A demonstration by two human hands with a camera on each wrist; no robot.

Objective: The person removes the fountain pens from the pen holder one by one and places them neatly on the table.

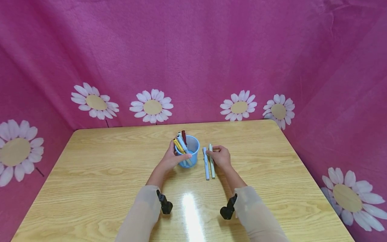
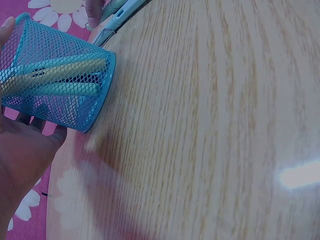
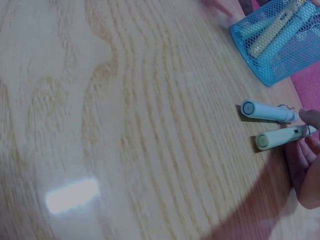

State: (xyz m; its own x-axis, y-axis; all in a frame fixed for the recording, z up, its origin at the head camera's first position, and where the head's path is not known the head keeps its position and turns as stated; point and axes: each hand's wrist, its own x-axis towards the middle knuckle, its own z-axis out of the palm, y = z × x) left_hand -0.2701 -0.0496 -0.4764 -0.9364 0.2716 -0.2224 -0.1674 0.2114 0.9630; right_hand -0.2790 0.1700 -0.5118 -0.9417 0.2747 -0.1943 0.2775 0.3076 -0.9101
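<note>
My left hand (image 1: pixel 171 159) grips a light blue mesh pen cup (image 1: pixel 196 156) from its left side, the thumb lying across the near rim. Inside lean several pens, among them a yellow pen (image 1: pixel 178 145), a dark red pen (image 1: pixel 184 136) and a light blue one. To the right of the cup, a light blue pen (image 1: pixel 206 166) and a pale green pen (image 1: pixel 212 169) lie side by side on the table. My right hand (image 1: pixel 221 157) pinches the pale green pen near its far end, between thumb and fingers. In the left wrist view, the cup (image 2: pixel 60 37) stands on the table.
The wooden table (image 1: pixel 105 174) has rounded far corners. A pink cloth (image 1: pixel 193 60) with white daisies hangs behind it and along both sides. Light glares off the tabletop between the forearms. Small black cameras (image 1: pixel 228 208) sit on both wrists.
</note>
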